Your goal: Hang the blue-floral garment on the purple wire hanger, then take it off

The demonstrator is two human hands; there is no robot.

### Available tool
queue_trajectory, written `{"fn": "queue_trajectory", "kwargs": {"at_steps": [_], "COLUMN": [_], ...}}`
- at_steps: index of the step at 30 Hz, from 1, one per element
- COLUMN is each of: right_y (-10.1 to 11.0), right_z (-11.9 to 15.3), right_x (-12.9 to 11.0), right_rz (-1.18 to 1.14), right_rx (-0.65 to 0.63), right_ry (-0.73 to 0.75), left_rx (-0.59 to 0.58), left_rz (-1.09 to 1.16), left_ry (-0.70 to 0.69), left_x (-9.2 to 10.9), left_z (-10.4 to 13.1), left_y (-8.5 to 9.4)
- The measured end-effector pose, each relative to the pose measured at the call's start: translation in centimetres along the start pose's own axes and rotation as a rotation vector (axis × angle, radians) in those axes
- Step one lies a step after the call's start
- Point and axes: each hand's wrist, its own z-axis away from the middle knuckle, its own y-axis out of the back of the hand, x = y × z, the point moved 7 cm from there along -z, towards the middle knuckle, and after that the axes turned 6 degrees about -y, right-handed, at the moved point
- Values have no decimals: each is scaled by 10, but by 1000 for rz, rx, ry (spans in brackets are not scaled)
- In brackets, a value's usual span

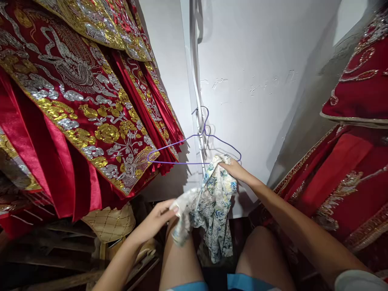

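A purple wire hanger point(182, 163) hangs by its hook against a white vertical strip. In front of its lower right part is a floral garment point(216, 202), white with blue and green print. My right hand point(232, 169) grips the garment's upper edge, close to the hanger's right end. Lower and to the left, my left hand point(162, 214) pinches the garment's left portion between thumb and fingers; that portion is slightly blurred. The rest of the cloth droops between my knees.
Red costumes with gold and silver sequins point(109, 133) hang at the left, and more red embroidered cloth point(342, 178) at the right. A pale wall point(248, 81) stands behind. Wooden slats point(57, 258) lie at the lower left.
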Motion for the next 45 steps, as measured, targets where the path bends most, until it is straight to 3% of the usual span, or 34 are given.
{"fn": "queue_trajectory", "kwargs": {"at_steps": [3,7,10,13,15,19,24,27,30,34,37,40,43,45], "right_y": [24,62,68,64,61,63,66,65,64,62,62,62,57,49], "right_z": [9,27,35,40,41,43,46,49,54,59,58,54,54,57], "right_x": [7,-9,-19,-18,-15,-14,-21,-23,-23,-26,-23,-19,-14,-11], "right_rz": [135,260,295,284,263,248,298,259,202,203,186,142,83,43], "right_rx": [100,283,300,292,290,301,289,259,245,229,207,220,248,246], "right_ry": [-32,-14,-16,-66,-92,-74,-19,-10,-7,77,88,65,23,-6], "left_rx": [101,-9,51,170,245,371,381,421,403,277,306,437,547,541], "left_rz": [-67,-661,-1020,-1146,-1178,-1222,-1171,-1187,-1220,-1190,-1177,-1154,-1072,-963], "left_ry": [-30,-70,-51,13,16,-40,-55,-46,59,212,236,150,-77,-238], "left_x": [22,44,51,55,60,69,69,77,78,62,56,68,93,108], "left_z": [-4,-21,-43,-59,-62,-51,-27,-22,-31,-53,-60,-62,-70,-82], "left_y": [26,41,63,81,83,72,55,58,67,74,77,81,78,72]}}
